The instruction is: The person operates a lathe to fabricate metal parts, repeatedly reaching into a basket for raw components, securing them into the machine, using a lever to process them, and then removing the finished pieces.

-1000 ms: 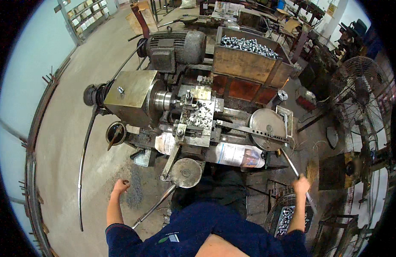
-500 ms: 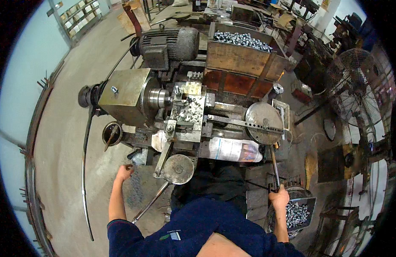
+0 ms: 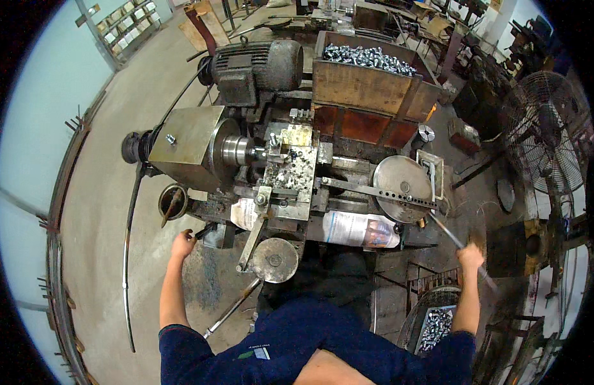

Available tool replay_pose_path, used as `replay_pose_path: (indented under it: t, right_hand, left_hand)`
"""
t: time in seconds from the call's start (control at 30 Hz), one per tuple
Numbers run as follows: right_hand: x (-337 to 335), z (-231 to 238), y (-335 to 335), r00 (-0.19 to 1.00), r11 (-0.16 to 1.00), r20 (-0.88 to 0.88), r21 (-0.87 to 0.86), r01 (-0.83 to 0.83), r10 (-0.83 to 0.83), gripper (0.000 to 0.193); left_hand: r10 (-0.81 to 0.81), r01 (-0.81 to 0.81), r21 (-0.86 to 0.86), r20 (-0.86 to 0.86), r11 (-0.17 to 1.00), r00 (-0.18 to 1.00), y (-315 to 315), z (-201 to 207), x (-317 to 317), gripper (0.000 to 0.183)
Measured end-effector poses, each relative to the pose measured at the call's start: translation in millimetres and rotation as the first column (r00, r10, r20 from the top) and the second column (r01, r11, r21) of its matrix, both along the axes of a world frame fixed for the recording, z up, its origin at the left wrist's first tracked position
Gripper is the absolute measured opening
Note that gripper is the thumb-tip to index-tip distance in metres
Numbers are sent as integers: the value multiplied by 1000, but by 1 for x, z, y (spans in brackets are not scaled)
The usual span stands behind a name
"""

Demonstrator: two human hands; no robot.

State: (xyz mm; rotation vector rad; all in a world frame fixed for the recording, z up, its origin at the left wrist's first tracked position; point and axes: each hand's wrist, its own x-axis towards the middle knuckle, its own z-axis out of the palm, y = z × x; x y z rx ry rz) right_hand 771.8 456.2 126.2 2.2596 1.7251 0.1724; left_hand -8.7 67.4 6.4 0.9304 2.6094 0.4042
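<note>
My right hand (image 3: 470, 256) is closed around a long metal lever (image 3: 447, 231) that runs up to a round steel disc (image 3: 400, 176) on the right of the lathe. My left hand (image 3: 183, 244) hangs at the left with its fingers curled together; whatever they hold, if anything, is too small to make out. It is below a round pot (image 3: 173, 201) with a brush-like stick in it. Between the hands, the chip-covered tool slide (image 3: 289, 170) faces the lathe's spindle nose (image 3: 235, 151). A second lever (image 3: 234, 307) slants from a smaller disc (image 3: 275, 260), with no hand on it.
A wooden box (image 3: 355, 85) of shiny metal parts stands behind the lathe, beside a grimy motor (image 3: 258, 67). At lower right a bin (image 3: 436, 328) holds more such parts. A large caged fan (image 3: 542, 131) stands at the right. A hose (image 3: 127, 256) hangs at the left.
My right hand has swung the lever outward to the right, and the slide's perforated link bar tilts a little more. My left hand has risen slightly, fingers still curled.
</note>
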Motion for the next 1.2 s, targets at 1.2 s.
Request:
replay_pose_path:
  t: [1.2]
  right_hand:
    - [-530, 125, -54, -306, -218, -92, 516, -828, 947, 29]
  left_hand:
    - [235, -141, 348, -244, 927, 941, -81, 202, -40, 27]
